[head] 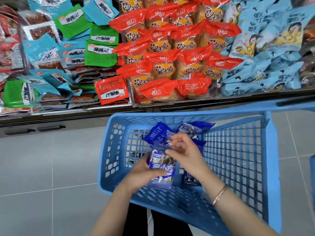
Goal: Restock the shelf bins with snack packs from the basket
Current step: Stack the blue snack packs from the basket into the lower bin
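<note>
Basket (238,167): blue moulded plastic, lattice walls, standing on grey floor tiles (42,167) below the shelf bins (133,92).
Snack pack (162,169): glossy dark-blue film, clear window, white lettering; inside the basket, clasped by the curled fingers of the left hand (144,176).
Second pack (169,135): crinkled film, its upper edge pinched by the right hand (187,154).
Bins: clear-fronted, heaped with orange-red pillow packs (170,48).

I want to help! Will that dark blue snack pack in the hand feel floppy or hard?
Probably floppy: the dark blue snack pack crinkles in the left hand. Likely light, since just a thumb and fingers hold it. Its shiny film may be slippery.
</note>
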Demonstrator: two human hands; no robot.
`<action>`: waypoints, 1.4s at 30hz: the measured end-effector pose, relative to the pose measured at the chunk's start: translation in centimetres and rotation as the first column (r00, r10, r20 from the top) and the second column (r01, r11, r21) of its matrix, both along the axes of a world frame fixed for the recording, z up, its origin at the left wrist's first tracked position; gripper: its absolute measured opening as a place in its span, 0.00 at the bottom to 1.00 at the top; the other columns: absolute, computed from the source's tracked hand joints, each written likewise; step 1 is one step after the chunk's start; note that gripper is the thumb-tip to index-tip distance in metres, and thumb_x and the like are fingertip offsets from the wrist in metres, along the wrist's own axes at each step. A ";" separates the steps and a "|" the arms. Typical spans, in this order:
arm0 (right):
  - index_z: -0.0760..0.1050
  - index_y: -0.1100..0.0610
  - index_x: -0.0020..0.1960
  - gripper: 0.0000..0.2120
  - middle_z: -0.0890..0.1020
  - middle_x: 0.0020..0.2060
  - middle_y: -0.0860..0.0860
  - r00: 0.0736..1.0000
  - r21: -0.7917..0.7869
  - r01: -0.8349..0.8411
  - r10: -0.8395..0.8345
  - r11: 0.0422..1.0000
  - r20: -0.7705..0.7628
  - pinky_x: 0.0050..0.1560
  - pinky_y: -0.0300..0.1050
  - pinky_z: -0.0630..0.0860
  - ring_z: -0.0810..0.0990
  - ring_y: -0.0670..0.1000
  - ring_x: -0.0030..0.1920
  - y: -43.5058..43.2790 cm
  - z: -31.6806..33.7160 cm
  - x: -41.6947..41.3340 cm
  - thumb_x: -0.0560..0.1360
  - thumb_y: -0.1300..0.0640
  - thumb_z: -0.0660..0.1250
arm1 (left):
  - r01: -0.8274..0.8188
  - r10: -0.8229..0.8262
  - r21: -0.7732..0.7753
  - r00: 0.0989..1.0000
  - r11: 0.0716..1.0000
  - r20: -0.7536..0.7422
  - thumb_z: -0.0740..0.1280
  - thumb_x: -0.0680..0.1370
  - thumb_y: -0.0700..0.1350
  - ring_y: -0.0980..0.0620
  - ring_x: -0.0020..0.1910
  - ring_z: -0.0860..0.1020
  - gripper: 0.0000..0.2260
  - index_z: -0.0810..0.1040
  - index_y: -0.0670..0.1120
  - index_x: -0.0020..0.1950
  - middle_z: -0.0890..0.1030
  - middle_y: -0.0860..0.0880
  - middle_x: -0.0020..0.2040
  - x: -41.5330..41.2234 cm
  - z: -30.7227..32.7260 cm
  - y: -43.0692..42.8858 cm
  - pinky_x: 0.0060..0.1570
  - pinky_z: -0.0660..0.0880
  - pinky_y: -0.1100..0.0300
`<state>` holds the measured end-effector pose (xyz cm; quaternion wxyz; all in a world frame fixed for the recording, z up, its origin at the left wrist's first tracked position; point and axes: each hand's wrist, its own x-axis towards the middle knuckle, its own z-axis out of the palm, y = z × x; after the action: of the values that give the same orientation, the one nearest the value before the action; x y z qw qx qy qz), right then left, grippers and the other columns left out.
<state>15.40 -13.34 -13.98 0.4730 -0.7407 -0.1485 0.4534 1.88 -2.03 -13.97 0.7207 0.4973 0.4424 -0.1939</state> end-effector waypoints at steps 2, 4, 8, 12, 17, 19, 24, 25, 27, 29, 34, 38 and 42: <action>0.73 0.51 0.50 0.11 0.78 0.45 0.47 0.977 -0.111 0.211 -0.212 0.971 0.010 0.46 0.31 0.75 0.79 0.42 0.46 -1.2 -2.4 0.3 0.71 0.57 0.72 | -0.098 0.099 0.028 0.993 0.995 -0.056 0.75 0.68 0.35 0.55 0.44 0.84 0.20 0.75 0.47 0.57 0.86 0.52 0.45 -1.5 -0.3 1.0 0.41 0.77 0.66; 0.74 0.54 0.48 0.08 0.78 0.41 0.48 0.959 -0.362 0.261 -0.282 0.895 -0.004 0.39 0.32 0.73 0.77 0.45 0.40 -2.7 -5.3 0.7 0.72 0.57 0.72 | -0.225 0.233 0.081 0.965 0.971 -0.117 0.76 0.68 0.36 0.54 0.41 0.84 0.18 0.76 0.48 0.54 0.86 0.53 0.41 -3.1 -0.6 2.2 0.38 0.76 0.65; 0.72 0.56 0.42 0.07 0.74 0.35 0.51 0.952 -0.659 0.078 -0.252 0.748 -0.173 0.35 0.42 0.66 0.70 0.50 0.33 -3.9 -10.1 -0.4 0.73 0.56 0.70 | -0.336 0.363 0.173 0.918 0.926 -0.158 0.75 0.68 0.36 0.46 0.45 0.83 0.16 0.79 0.44 0.54 0.86 0.46 0.45 -5.8 -0.7 3.8 0.48 0.76 0.55; 0.75 0.62 0.50 0.14 0.80 0.43 0.57 0.897 -0.679 0.301 -0.441 0.670 -0.037 0.42 0.45 0.72 0.76 0.54 0.42 -2.1 -12.0 -1.2 0.72 0.54 0.71 | -0.402 0.421 0.143 0.896 0.905 -0.145 0.72 0.71 0.34 0.41 0.50 0.82 0.15 0.79 0.40 0.57 0.84 0.41 0.50 -7.0 -0.4 4.1 0.54 0.77 0.50; 0.70 0.63 0.65 0.28 0.73 0.62 0.61 0.880 -0.636 0.419 -0.462 0.649 0.109 0.54 0.43 0.73 0.76 0.58 0.57 0.8 -12.9 -1.0 0.69 0.57 0.75 | -0.455 0.468 0.114 0.872 0.883 -0.143 0.71 0.72 0.34 0.41 0.49 0.82 0.14 0.78 0.40 0.56 0.84 0.40 0.50 -6.8 -0.6 4.2 0.52 0.77 0.51; 0.67 0.61 0.68 0.33 0.65 0.66 0.62 0.929 -0.720 0.306 -0.361 0.622 0.083 0.60 0.48 0.73 0.73 0.62 0.61 1.5 -13.4 -0.7 0.68 0.54 0.75 | -0.463 0.477 0.124 0.866 0.878 -0.146 0.71 0.72 0.34 0.41 0.49 0.82 0.14 0.78 0.39 0.56 0.84 0.40 0.50 -6.7 -0.7 4.3 0.50 0.78 0.52; 0.69 0.61 0.62 0.30 0.65 0.64 0.60 0.909 -0.716 0.386 -0.373 0.581 0.187 0.61 0.49 0.71 0.71 0.61 0.63 2.3 -13.8 -1.5 0.66 0.54 0.77 | -0.480 0.495 0.129 0.860 0.868 -0.128 0.71 0.71 0.34 0.42 0.47 0.83 0.15 0.78 0.40 0.57 0.84 0.41 0.49 -6.8 -1.0 4.2 0.45 0.78 0.55; 0.70 0.61 0.60 0.28 0.66 0.63 0.60 0.895 -0.678 0.418 -0.402 0.605 0.193 0.62 0.48 0.71 0.71 0.59 0.62 2.2 -13.7 -1.8 0.66 0.55 0.78 | -0.487 0.502 0.128 0.856 0.864 -0.128 0.71 0.71 0.34 0.42 0.47 0.83 0.15 0.78 0.41 0.57 0.84 0.41 0.49 -6.8 -0.9 4.2 0.47 0.78 0.54; 0.71 0.60 0.52 0.21 0.70 0.57 0.58 0.883 -0.615 0.435 -0.444 0.658 0.150 0.59 0.48 0.74 0.73 0.57 0.56 1.8 -13.0 -2.4 0.66 0.55 0.78 | -0.499 0.512 0.122 0.850 0.858 -0.124 0.71 0.71 0.35 0.41 0.48 0.83 0.15 0.78 0.41 0.57 0.84 0.41 0.49 -6.7 -0.3 4.1 0.51 0.78 0.50; 0.70 0.55 0.45 0.14 0.76 0.47 0.55 0.856 -0.562 0.428 -0.518 0.707 0.000 0.48 0.46 0.75 0.76 0.56 0.48 0.7 -11.6 -2.9 0.68 0.55 0.75 | -0.523 0.533 0.109 0.839 0.845 -0.112 0.71 0.72 0.34 0.42 0.46 0.83 0.13 0.79 0.41 0.55 0.85 0.41 0.48 -6.8 0.6 4.0 0.51 0.78 0.50; 0.72 0.51 0.49 0.10 0.81 0.43 0.54 0.655 -0.476 0.522 -0.690 0.708 -0.309 0.29 0.41 0.79 0.79 0.53 0.37 -3.1 -4.9 -2.4 0.72 0.59 0.71 | -0.616 0.621 0.077 0.781 0.784 -0.075 0.67 0.74 0.32 0.42 0.46 0.83 0.12 0.78 0.37 0.57 0.84 0.39 0.49 -7.4 5.6 3.8 0.51 0.78 0.51; 0.72 0.58 0.53 0.09 0.81 0.40 0.53 0.536 -0.385 0.603 -0.712 0.699 -0.453 0.26 0.36 0.77 0.81 0.51 0.37 -5.1 2.4 -1.7 0.75 0.65 0.66 | -0.682 0.682 0.029 0.729 0.731 -0.055 0.66 0.75 0.34 0.36 0.53 0.79 0.16 0.74 0.34 0.62 0.80 0.33 0.55 -8.5 10.6 3.6 0.60 0.74 0.43; 0.72 0.59 0.39 0.10 0.82 0.30 0.53 0.556 -0.268 0.633 -0.668 0.726 -0.495 0.25 0.36 0.76 0.81 0.49 0.31 -6.0 9.6 -1.9 0.74 0.73 0.62 | -0.693 0.693 0.028 0.721 0.721 -0.008 0.66 0.75 0.34 0.41 0.44 0.83 0.13 0.76 0.36 0.59 0.83 0.37 0.50 -10.1 15.1 3.4 0.42 0.80 0.54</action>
<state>13.47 -19.33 -4.37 0.6058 -0.5889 0.2943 0.4467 -8.27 1.38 1.16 0.7310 0.3025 0.6050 0.0900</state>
